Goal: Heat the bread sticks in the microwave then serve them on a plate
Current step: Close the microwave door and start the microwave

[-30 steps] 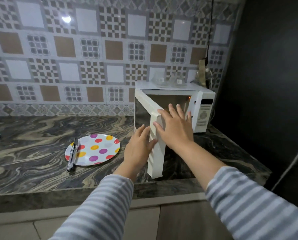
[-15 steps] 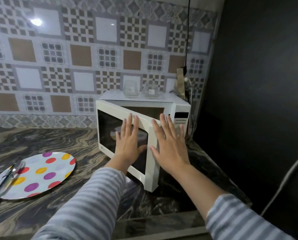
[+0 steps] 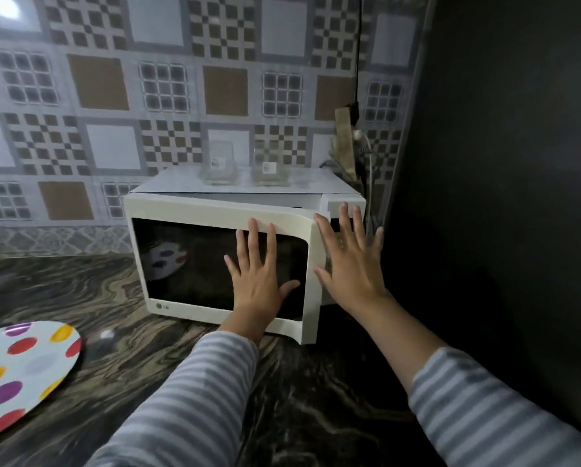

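White microwave door (image 3: 221, 261) nearly shut, long axis sideways, both hands flat, holding nothing.

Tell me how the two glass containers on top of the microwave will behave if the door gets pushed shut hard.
The glass containers look light and empty, so a jolt may slide them on the microwave top. They stand near its middle, so probably stay on. Being glass, likely fragile if they fall.

1 microwave (image 3: 221, 257), 1 dotted plate (image 3: 22, 372), 2 glass jars (image 3: 219, 162), 2 hands (image 3: 258, 281).
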